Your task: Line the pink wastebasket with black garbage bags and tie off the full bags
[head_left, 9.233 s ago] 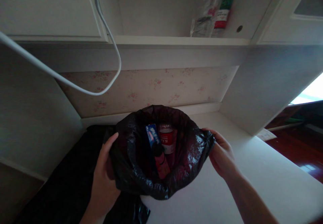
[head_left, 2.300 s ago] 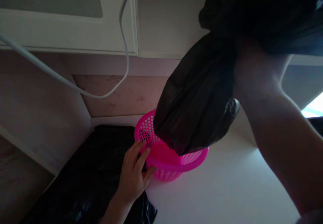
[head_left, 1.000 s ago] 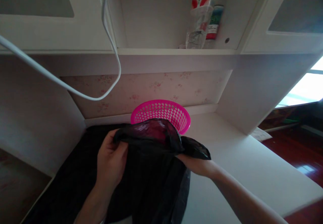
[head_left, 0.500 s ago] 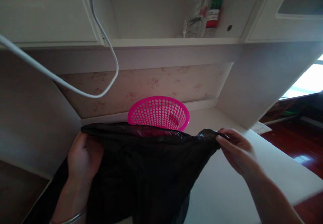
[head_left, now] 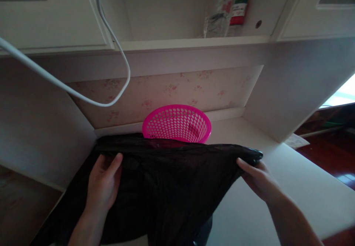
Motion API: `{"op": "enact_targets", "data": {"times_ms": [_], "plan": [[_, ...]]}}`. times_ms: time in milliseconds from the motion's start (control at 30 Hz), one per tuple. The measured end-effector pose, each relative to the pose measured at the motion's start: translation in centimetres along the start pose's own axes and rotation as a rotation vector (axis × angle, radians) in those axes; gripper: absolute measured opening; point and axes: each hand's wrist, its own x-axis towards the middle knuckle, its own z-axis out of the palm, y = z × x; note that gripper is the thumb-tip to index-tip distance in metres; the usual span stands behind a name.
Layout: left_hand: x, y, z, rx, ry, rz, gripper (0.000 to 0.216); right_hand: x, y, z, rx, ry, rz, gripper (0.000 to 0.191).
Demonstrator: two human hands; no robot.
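Observation:
A black plastic bag, thin and glossy in spots, is spread wide in front of me and hangs down in folds. My left hand is at its upper left part, fingers curled and thumb up, gripping the film just below the top edge. On the other side, my right hand pinches the upper right corner between thumb and fingers. Right behind the bag's top edge is a bright pink plastic basket with a mesh of holes, its lower part hidden by the bag.
A white cable hangs in a loop at the upper left. The white desk top extends to the right, with side panels at both ends. Above, an open shelf holds a clear container and a green-and-red can.
My left hand has shifted right and inward along the bag, its thumb now in front of the film. The bag's right corner has moved a little right and down with my right hand.

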Motion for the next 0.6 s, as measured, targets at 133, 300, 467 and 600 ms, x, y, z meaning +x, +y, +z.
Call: {"op": "enact_targets", "data": {"times_ms": [133, 300, 467, 600], "plan": [[0.6, -0.1, 0.1, -0.016, 0.029, 0.053, 0.027, 0.3, -0.9, 0.4, 0.036, 0.085, -0.092, 0.033], [1.5, 1.4, 0.3, -0.08, -0.007, 0.084, 0.018, 0.5, -2.7, -0.8, 0.153, 0.13, -0.297, 0.034], [1.9, 2.8, 0.2, -0.174, 0.022, -0.003, 0.011, 0.5, -3.9, -1.9, 0.245, 0.222, -0.353, 0.035], [0.5, 2.4, 0.0, -0.145, -0.008, -0.041, 0.032, -0.4, -2.9, -1.4, 0.28, 0.076, -0.404, 0.064]]}}
